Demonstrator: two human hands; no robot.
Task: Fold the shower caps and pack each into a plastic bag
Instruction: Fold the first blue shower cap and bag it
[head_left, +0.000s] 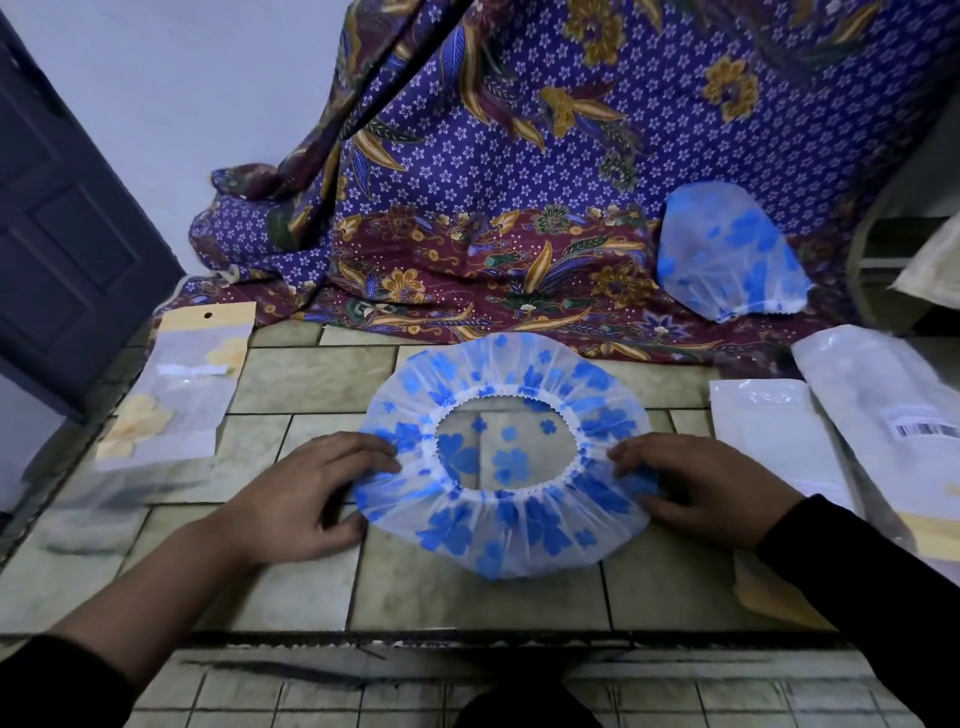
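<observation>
- Head view, looking down on a tiled counter (467, 597).
- Found the cap (506, 530), clear plastic with blue flowers, lying flat mid-counter between both hands, elastic opening turned up, tiles visible through the hole.
- Laid the left hand (306, 493) on the cap's left edge: fingers close together and lightly bent, tips on the frill, thumb against the rim nearer the body.
- Laid the right hand (696, 488) on the cap's right edge the same way: fingertips on the frill near the elastic, thumb on the outer rim, fingers only lightly bent.
- Noted a second cap (727, 254), same print, propped on the cloth (519, 182) at back right, well apart from the first.
- Saw that cloth, purple and maroon batik, draped down the back and spilling onto the counter's far edge.
- Spotted a filled bag (176, 384) at the left, with a yellow header, a hang hole and yellow-flowered contents.
- Saw flat white bags (763, 431) just beyond the right hand, and beside them a larger pack (883, 395) bearing a barcode label.
- Caught a dark door (62, 234) at far left.
</observation>
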